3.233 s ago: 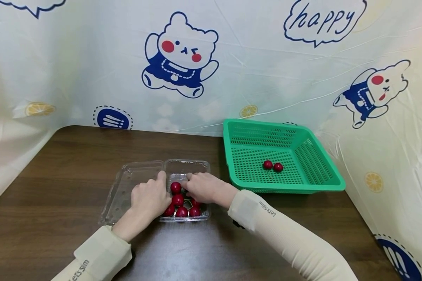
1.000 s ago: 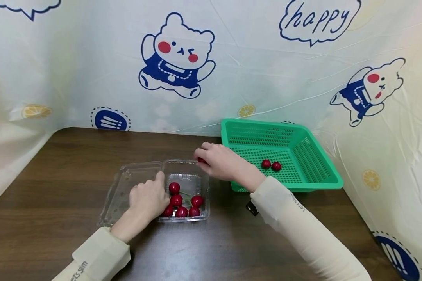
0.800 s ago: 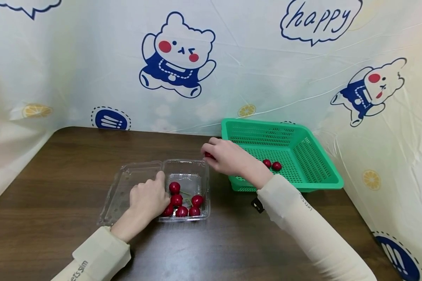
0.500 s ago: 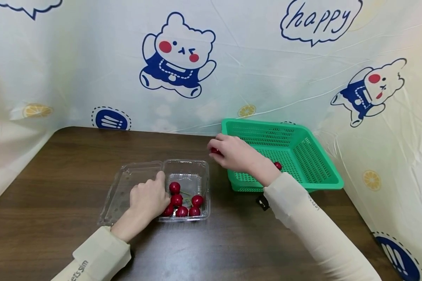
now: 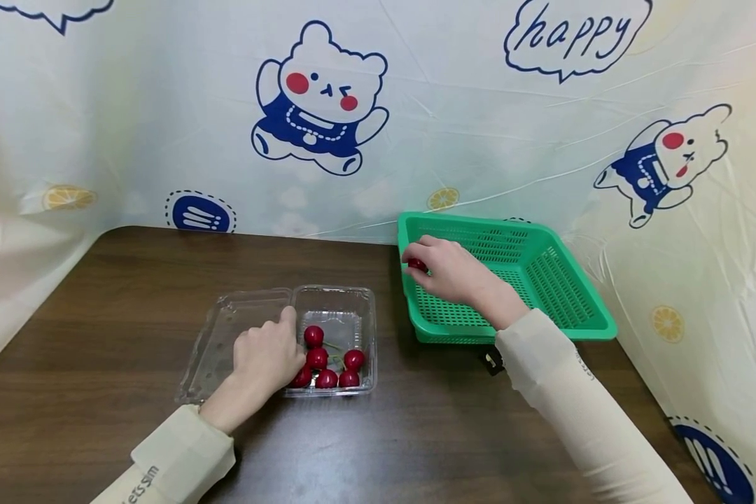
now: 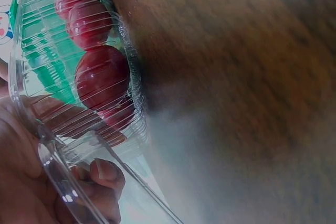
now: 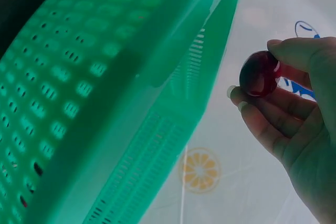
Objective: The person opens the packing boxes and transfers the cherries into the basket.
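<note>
My right hand (image 5: pixel 452 271) pinches a dark red cherry (image 5: pixel 418 264) over the left rim of the green basket (image 5: pixel 441 332). In the right wrist view, the cherry (image 7: pixel 260 74) sits between thumb and fingertips, near the basket wall. My left hand (image 5: pixel 266 358) grips the hinge side of a clear plastic clamshell box (image 5: pixel 374 343), its lid (image 5: pixel 220 336) folded flat to the left. Several cherries (image 5: pixel 317 359) with green stems lie in the front part of the box. In the left wrist view, curled fingers (image 6: pixel 107 174) show beneath the box edge.
The basket stands at the back right of the brown wooden table (image 5: pixel 132 294), close to a printed curtain (image 5: pixel 466 140) along the back and right sides. Bare tabletop lies between box and basket. My right forearm and hand hide part of the basket floor.
My right hand has taken a cherry from the box and carried it right and back, over the basket's left rim. The two cherries in the basket are now hidden. The left hand stays in place.
</note>
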The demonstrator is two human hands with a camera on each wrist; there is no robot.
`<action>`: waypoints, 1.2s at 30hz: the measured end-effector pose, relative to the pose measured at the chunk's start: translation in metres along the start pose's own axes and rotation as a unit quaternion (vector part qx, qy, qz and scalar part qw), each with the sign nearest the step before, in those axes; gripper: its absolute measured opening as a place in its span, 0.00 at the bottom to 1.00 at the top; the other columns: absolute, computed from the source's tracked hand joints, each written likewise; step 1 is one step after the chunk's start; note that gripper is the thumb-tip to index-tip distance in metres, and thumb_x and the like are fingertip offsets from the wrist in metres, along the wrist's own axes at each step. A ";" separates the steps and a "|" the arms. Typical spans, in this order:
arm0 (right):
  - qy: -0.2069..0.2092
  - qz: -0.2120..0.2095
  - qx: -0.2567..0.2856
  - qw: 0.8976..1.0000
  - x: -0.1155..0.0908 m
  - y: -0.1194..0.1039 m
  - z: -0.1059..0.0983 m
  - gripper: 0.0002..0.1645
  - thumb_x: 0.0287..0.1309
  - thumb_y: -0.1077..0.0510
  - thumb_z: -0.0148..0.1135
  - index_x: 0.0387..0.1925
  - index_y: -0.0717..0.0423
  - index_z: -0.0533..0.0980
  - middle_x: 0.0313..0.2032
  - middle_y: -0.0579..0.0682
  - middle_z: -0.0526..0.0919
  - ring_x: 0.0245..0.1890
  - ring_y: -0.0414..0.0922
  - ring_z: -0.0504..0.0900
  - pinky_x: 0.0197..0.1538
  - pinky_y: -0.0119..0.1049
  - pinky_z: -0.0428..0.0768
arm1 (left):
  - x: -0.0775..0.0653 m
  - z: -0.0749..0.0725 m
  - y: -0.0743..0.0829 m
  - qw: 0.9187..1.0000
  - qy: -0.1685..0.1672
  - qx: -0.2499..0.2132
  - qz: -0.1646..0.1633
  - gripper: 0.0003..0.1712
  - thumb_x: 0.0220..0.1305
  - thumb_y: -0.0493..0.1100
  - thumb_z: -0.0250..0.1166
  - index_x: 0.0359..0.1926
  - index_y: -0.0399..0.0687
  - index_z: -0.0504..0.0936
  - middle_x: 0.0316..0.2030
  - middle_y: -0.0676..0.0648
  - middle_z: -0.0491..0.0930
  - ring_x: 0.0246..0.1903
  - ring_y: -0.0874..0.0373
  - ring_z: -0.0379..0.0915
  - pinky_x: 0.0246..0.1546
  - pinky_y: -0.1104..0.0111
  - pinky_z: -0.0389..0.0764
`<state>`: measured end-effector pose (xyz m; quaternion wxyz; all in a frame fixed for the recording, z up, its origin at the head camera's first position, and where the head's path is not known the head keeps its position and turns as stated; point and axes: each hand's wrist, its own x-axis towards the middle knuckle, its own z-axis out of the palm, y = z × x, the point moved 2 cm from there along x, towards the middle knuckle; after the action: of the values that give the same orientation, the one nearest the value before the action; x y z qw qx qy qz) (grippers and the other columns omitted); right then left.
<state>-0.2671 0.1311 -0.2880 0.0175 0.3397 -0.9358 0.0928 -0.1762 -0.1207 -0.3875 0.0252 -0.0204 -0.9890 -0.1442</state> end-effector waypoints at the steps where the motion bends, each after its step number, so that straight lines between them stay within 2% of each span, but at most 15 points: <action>1: -0.001 0.003 0.001 1.000 -0.001 0.002 0.000 0.14 0.59 0.57 0.63 0.46 0.57 0.80 0.41 0.54 0.82 0.37 0.47 0.80 0.42 0.43 0.83 | 0.000 0.000 0.000 1.000 -0.001 0.000 0.000 0.13 0.48 0.37 0.56 0.36 0.37 0.67 0.22 0.31 0.82 0.18 0.36 0.77 0.17 0.49 0.75; 21: -0.010 0.039 0.000 0.999 -0.016 0.043 0.001 0.13 0.62 0.58 0.59 0.47 0.59 0.79 0.43 0.57 0.82 0.38 0.50 0.78 0.43 0.48 0.81 | 0.000 -0.001 0.000 1.000 0.004 0.002 0.004 0.12 0.48 0.37 0.56 0.35 0.37 0.67 0.21 0.31 0.81 0.18 0.35 0.77 0.17 0.49 0.75; 29: -0.028 0.071 -0.014 0.997 -0.020 0.065 0.005 0.14 0.63 0.58 0.58 0.48 0.59 0.78 0.45 0.59 0.82 0.40 0.53 0.79 0.47 0.52 0.80 | 0.000 -0.002 -0.001 1.000 0.002 -0.002 0.003 0.11 0.48 0.37 0.55 0.35 0.37 0.67 0.21 0.31 0.81 0.18 0.36 0.77 0.17 0.49 0.75; 36: -0.035 0.089 -0.014 0.995 -0.024 0.074 0.005 0.14 0.63 0.59 0.57 0.48 0.60 0.78 0.44 0.60 0.82 0.39 0.53 0.78 0.46 0.52 0.79 | 0.000 -0.001 -0.001 1.000 0.000 -0.003 0.003 0.12 0.48 0.37 0.55 0.35 0.37 0.67 0.21 0.31 0.82 0.19 0.35 0.77 0.17 0.49 0.75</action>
<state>-0.2962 0.2008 -0.3076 -0.0192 0.2579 -0.9635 0.0690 -0.1765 -0.1217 -0.3871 0.0260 -0.0234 -0.9886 -0.1467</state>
